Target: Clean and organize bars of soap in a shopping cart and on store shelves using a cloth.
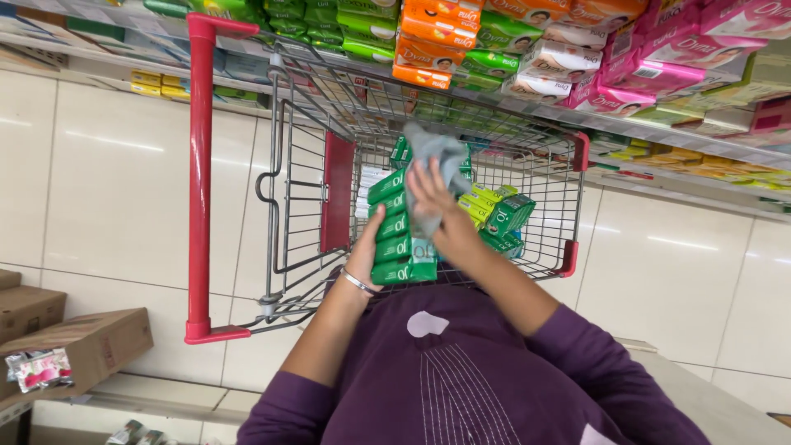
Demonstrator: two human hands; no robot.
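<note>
At frame centre, our left hand (365, 251) clasps a stack of green soap boxes (394, 231), steadying it while our right hand (432, 202) presses a grey cloth (441, 161) against them, above the trolley (527, 165).

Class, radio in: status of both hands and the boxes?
Left hand holding green box stack. Right hand pressing grey cloth on it. Trolley underneath.

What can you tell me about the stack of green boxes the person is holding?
The stack of green boxes is a column of about five small, flat cardboard packs, dark green with white print, lying one on another. It is held above the wire shopping cart. The left hand grips its side, and the right hand presses a grey cloth against its front. More green packs lie loose in the cart below.
</note>
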